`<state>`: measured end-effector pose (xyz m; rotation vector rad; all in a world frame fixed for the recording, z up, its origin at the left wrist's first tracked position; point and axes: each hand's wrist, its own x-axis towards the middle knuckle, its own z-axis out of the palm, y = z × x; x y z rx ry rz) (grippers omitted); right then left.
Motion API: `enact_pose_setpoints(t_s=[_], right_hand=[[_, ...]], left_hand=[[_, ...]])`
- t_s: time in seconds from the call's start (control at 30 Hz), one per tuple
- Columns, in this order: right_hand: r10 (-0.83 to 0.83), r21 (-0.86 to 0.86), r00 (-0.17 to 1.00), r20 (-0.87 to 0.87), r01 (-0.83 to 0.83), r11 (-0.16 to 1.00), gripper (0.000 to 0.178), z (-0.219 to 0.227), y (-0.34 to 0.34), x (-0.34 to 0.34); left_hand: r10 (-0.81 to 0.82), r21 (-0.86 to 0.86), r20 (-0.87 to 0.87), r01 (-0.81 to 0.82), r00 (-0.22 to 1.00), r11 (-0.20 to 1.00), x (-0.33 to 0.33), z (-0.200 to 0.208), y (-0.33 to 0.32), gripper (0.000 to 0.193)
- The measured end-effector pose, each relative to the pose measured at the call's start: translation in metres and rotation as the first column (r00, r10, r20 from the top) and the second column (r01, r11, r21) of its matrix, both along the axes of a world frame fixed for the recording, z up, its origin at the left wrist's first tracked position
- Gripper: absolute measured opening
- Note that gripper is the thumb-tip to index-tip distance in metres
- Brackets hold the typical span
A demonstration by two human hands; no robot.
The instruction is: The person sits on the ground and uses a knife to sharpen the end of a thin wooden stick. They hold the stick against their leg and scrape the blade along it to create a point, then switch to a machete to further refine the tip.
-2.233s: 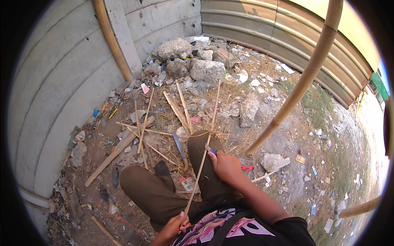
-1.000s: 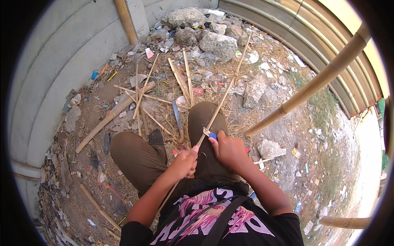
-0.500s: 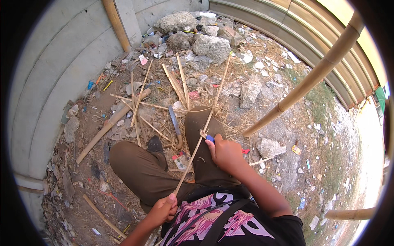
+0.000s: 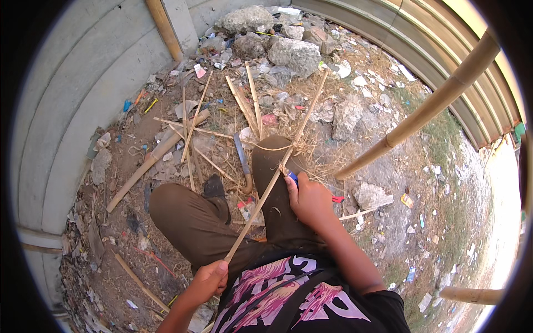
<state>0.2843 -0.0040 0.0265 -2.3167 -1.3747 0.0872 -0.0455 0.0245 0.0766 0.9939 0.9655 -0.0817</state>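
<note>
A long thin bamboo strip [image 4: 277, 166] runs diagonally from my lap up toward the rocks. My left hand [image 4: 208, 280] grips its near end by my waist. My right hand [image 4: 308, 198] rests on my right knee, closed on a small blue-handled knife [image 4: 292, 177] whose blade meets the strip. Thin curled shavings hang at that spot. I squat in brown trousers on dirt ground.
Several split bamboo sticks [image 4: 191, 127] lie scattered ahead, with a machete [image 4: 242, 161] between my knees. Grey rocks [image 4: 294, 53] pile at the back. A concrete wall [image 4: 66, 111] stands left, corrugated metal fencing [image 4: 444, 44] right, and thick bamboo poles [image 4: 422, 111] lean across.
My left hand went forward to the knife a second ago, then drew back down the strip to my waist. The right hand stayed on the knee with the knife.
</note>
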Motion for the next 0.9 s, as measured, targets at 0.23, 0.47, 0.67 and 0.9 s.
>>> enact_pose_setpoints(t_s=[0.23, 0.47, 0.67, 0.9], right_hand=[[0.130, -0.089, 0.989, -0.076, -0.137, 0.987, 0.042, 0.016, -0.013, -0.001], [0.220, -0.075, 0.972, -0.079, -0.226, 0.971, 0.043, 0.013, -0.012, 0.005], [0.257, -0.012, 0.966, -0.005, -0.257, 0.966, 0.043, 0.008, -0.012, 0.009], [0.275, -0.106, 0.961, 0.013, -0.272, 0.956, 0.041, 0.009, -0.013, 0.006]], left_hand=[[-0.049, 0.040, 0.101, 0.045, 0.994, 0.998, 0.066, -0.022, 0.017, 0.043], [0.027, 0.018, 0.164, -0.031, 0.986, 0.999, 0.150, -0.035, 0.044, 0.035], [0.017, 0.005, 0.244, -0.019, 0.970, 1.000, 0.170, -0.038, 0.060, 0.022], [0.044, 0.098, 0.260, -0.072, 0.965, 0.993, 0.168, -0.055, 0.057, 0.021]])
